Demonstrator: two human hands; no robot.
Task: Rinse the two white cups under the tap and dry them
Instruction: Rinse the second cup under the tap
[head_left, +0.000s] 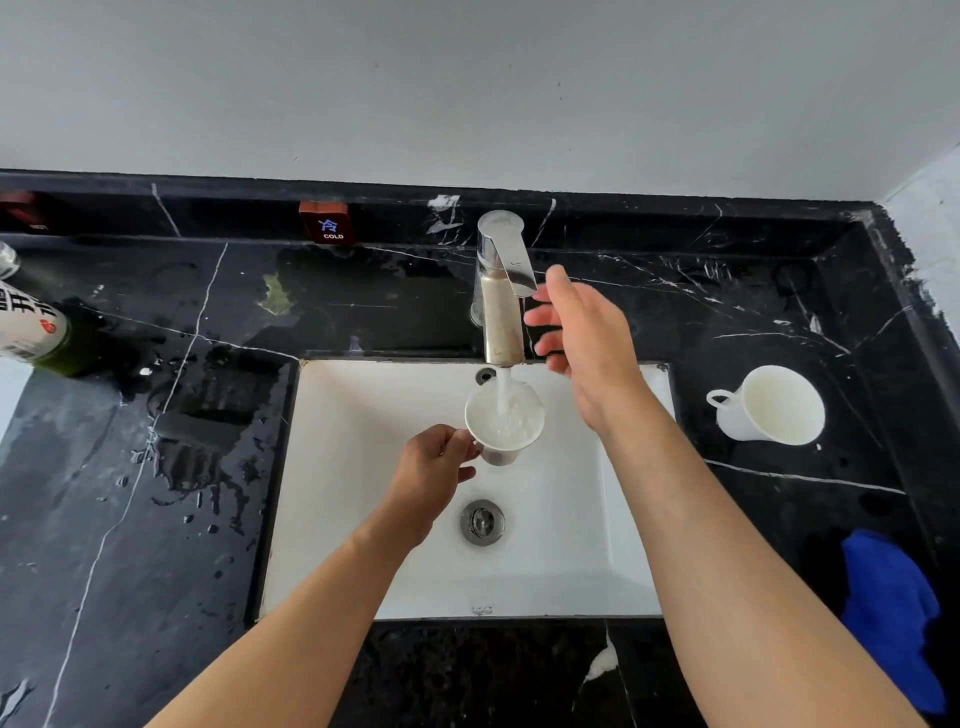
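My left hand (434, 470) holds a white cup (505, 422) by its handle over the white sink (363, 467). Water runs from the chrome tap (503, 291) straight into the cup, which is full and foaming. Beside the tap's lever hovers my right hand (587, 338), fingers spread and loose; whether they touch the lever I cannot tell. The second white cup (771, 405) lies tilted on the black marble counter (779, 322) to the right of the sink, handle to the left.
A blue cloth (888, 613) lies on the counter at the right front. A bottle (31, 322) lies at the far left. Puddles and drops cover the counter left of the sink. A "COLD" sign (327, 223) stands on the back ledge.
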